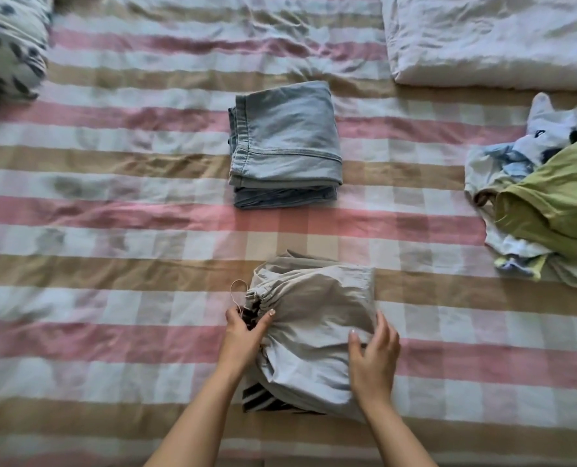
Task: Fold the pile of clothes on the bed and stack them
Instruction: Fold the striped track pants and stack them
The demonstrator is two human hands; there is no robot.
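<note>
A grey drawstring garment lies folded on the bed near me, with a black-and-white striped piece showing under its near left corner. My left hand pinches its gathered waistband at the left edge, beside a thin cord loop. My right hand grips the garment's right edge, thumb on top. A folded stack of light blue denim sits farther away in the middle of the bed. At the right edge lies an unfolded pile with a green garment on top of white and blue printed pieces.
The bed is covered with a pink, beige and white checked sheet. A folded white duvet lies at the far right. A leaf-patterned pillow sits at the far left corner.
</note>
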